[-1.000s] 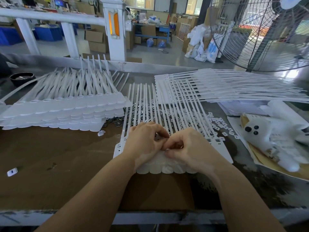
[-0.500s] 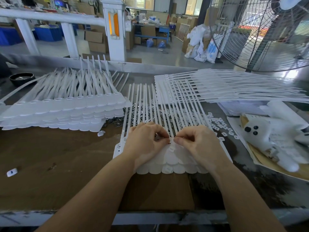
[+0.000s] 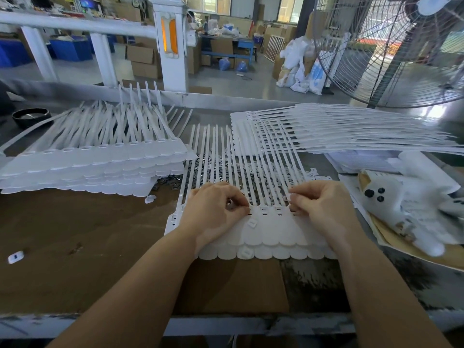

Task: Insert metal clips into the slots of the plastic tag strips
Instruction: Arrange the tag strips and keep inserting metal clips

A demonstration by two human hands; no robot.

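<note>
— Where were the hands when you looked over?

— Both were down on the tag strips [image 3: 273, 229], the white sheet lying flat on the brown table [image 3: 75, 247] right in front of the person. The left hand [image 3: 213, 212] sat on the left part of the sheet, fingers curled in, their tips pressed at the row of slots. Whether it pinched a clip there I could not tell.

— And the other?

— The right hand [image 3: 319, 209] was further right along the same row, thumb and forefinger nipped together on a small white piece at the slot line.

— Any clips in sight?

— A heap of metal clips [image 3: 221, 162] lay under the long tails of the strips, just beyond the hands. Two small white pieces sat loose on the sheet's rounded tabs.

— What else was on the table?

— A stack of tag sheets [image 3: 100, 169] to the left, another fanned pile [image 3: 351, 131] at the far right, a dark bowl [image 3: 31, 116] at the far left, and a big fan [image 3: 391, 51] standing behind.
</note>
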